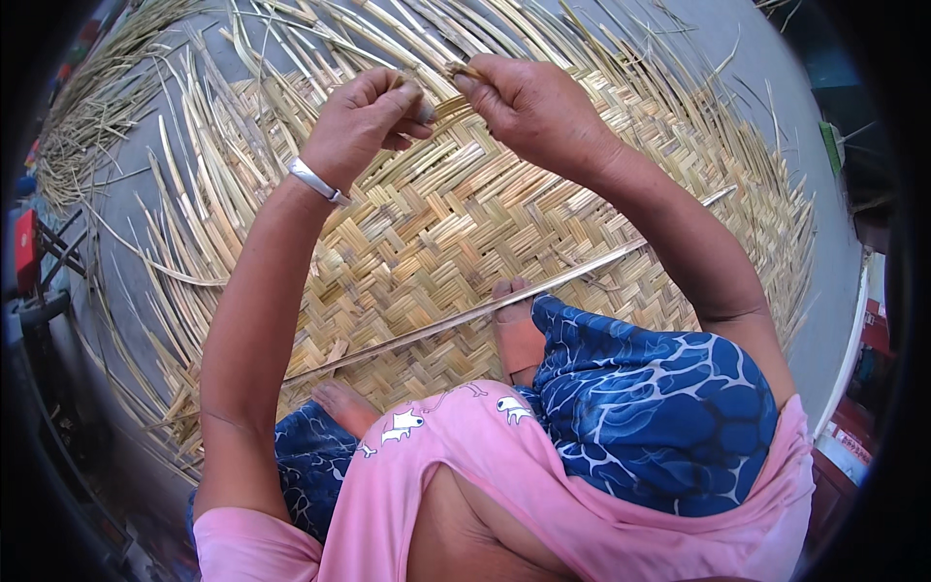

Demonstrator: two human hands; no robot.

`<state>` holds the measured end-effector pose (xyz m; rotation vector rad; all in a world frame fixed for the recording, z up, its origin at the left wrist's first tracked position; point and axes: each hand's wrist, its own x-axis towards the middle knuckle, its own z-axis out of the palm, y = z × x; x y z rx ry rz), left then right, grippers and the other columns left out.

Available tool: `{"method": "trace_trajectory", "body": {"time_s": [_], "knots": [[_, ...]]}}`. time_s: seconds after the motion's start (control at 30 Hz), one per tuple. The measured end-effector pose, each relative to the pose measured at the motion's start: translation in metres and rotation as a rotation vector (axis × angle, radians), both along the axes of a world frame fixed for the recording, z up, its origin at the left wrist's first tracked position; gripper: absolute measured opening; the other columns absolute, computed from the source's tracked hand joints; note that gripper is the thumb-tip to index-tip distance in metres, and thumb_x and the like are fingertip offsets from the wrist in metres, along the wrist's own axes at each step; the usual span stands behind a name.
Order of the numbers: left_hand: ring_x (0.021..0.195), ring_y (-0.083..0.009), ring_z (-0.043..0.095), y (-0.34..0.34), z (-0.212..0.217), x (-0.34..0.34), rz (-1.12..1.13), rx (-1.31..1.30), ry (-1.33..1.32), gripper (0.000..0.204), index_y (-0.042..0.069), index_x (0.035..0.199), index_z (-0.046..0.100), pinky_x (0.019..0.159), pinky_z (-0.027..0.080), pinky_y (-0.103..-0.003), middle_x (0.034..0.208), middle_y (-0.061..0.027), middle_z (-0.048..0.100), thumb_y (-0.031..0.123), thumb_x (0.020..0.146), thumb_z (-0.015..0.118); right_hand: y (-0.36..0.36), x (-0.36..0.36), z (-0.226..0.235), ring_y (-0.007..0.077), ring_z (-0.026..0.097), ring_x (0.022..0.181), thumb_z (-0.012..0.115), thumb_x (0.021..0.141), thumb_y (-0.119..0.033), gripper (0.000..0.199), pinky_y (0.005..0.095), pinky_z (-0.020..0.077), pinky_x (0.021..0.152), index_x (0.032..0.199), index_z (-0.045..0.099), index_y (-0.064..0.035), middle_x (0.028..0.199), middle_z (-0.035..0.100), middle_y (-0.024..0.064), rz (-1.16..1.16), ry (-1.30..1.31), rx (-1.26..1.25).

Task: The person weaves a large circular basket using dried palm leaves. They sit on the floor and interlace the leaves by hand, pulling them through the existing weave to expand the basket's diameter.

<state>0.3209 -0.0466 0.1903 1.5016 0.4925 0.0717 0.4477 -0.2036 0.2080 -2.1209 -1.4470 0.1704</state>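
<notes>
A woven reed mat [417,242] in a zigzag pattern spreads out under me, its loose strip ends fanning past the far and side edges. Over its far part, my left hand [364,116] is closed in a pinch on a reed strip, thumb against fingers. To its right, my right hand [538,112] pinches the end of a reed strip [464,70] between thumb and forefinger. Whether both hands grip the same strip, I cannot tell. Below the hands, a long pale strip [465,315] lies slantwise across the mat in front of my feet.
My bare feet [519,335] rest on the mat. A heap of loose reeds [92,116] lies on the grey floor [126,218] at the far left. A red object [27,247] stands at the left edge. Unwoven strips [179,175] stick out around the mat.
</notes>
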Motion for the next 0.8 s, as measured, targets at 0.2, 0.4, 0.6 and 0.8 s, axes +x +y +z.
{"method": "trace_trajectory", "body": {"time_s": [0.2,0.4,0.6,0.8], "knots": [[0.088,-0.0157,0.06,-0.008,-0.02,-0.011,-0.205,0.022,0.152,0.034,0.0,0.105,0.057,0.077,0.048,-0.027,0.093,-0.0098,0.063,0.03,0.09,0.055,0.013,0.051,0.018,0.0072,0.05,0.056,0.049,0.093,-0.022,0.019,0.0228,0.0409,0.052,0.092,0.056,-0.0036,0.066,0.053,-0.0008,-0.188,0.397,0.252],[0.101,-0.0323,0.057,0.017,-0.089,-0.031,-0.056,0.76,0.287,0.047,-0.005,0.119,0.05,0.088,0.044,-0.036,0.108,-0.0225,0.058,0.025,0.083,0.061,-0.018,0.144,-0.007,0.0092,0.051,0.055,0.055,0.089,-0.028,0.022,0.0214,0.0435,0.047,0.081,0.052,-0.008,0.067,0.055,0.0016,-0.548,0.783,0.834],[0.091,-0.0301,0.06,0.02,-0.094,-0.021,-0.23,0.946,0.47,0.038,-0.001,0.108,0.058,0.08,0.046,-0.034,0.101,-0.0208,0.061,0.019,0.077,0.066,-0.068,0.225,-0.063,0.0169,0.059,0.069,0.045,0.093,-0.038,0.036,0.0303,0.0493,0.06,0.091,0.054,-0.0035,0.082,0.062,0.0071,-0.805,1.132,0.886],[0.078,-0.0297,0.063,0.022,-0.089,-0.015,-0.185,0.861,0.532,0.026,0.003,0.095,0.066,0.073,0.048,-0.036,0.086,-0.0164,0.065,0.022,0.077,0.066,-0.037,0.166,-0.105,0.0192,0.06,0.08,0.036,0.095,-0.04,0.042,0.0281,0.0517,0.064,0.102,0.047,-0.0002,0.092,0.059,0.0116,-0.772,1.272,0.432]]}}
